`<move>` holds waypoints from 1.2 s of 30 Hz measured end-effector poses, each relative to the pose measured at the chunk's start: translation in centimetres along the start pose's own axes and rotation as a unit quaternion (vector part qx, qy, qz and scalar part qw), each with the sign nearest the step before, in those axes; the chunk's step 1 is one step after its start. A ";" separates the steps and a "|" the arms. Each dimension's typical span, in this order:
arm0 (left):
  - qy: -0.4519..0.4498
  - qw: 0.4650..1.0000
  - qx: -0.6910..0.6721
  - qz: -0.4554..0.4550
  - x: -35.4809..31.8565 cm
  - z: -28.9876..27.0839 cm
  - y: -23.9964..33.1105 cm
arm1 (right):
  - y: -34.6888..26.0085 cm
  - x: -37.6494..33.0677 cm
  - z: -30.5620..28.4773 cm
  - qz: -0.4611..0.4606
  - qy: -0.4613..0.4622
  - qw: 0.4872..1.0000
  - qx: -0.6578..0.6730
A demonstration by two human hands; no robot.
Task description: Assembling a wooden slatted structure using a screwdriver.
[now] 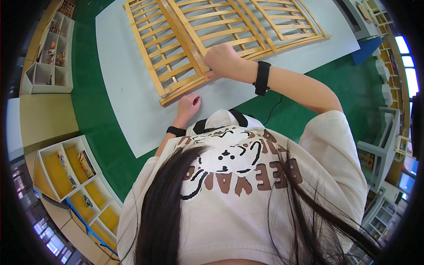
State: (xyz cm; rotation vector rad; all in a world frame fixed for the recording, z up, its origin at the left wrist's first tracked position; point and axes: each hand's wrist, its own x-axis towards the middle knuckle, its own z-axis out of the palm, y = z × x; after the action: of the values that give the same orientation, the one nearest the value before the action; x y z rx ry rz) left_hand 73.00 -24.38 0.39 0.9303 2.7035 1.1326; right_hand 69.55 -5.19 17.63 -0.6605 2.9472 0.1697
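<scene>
A light wooden slatted frame (185, 62), made of several panels with rails and cross slats, lies across the white mat. My right hand (224, 62) is closed in a fist over the frame's near rail, beside the joint between two panels. Its fingers curl downward, and whatever they hold is hidden. Just short of the frame's near left corner, my left hand (189, 106) is closed low by the mat. Those fingers are curled too, and I cannot make out anything in them. Both wrists wear black bands.
The white mat (119, 84) covers part of the green floor (88, 88). To the left stand a white cubby shelf (62, 79) and a yellow-backed shelf (79, 168) with small items. A thin black cable (274, 108) runs right of my lap. More shelving lines the right side.
</scene>
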 end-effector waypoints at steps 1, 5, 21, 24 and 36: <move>0.006 1.000 -0.002 0.006 0.0 0.0 0.1 | 0.3 -0.1 0.5 -0.005 0.016 1.000 -0.007; -0.021 1.000 0.006 -0.014 0.1 -0.2 0.0 | 0.7 -0.3 0.1 -0.015 0.017 1.000 0.008; -0.015 1.000 -0.016 -0.009 0.2 -0.2 0.3 | 0.5 -1.1 -0.9 -0.055 0.030 0.996 0.067; -0.006 1.000 -0.008 0.001 0.3 -0.2 0.3 | 0.8 -1.2 -0.5 -0.076 0.050 0.994 0.058; -0.011 1.000 -0.010 -0.003 0.4 -0.3 0.3 | 1.0 -1.3 -0.4 -0.103 0.065 0.991 0.050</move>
State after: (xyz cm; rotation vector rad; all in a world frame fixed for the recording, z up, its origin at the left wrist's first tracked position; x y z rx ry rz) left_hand 72.75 -24.16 0.93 0.9268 2.6704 1.1401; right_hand 70.27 -3.79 18.27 -0.9897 2.9583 -0.0427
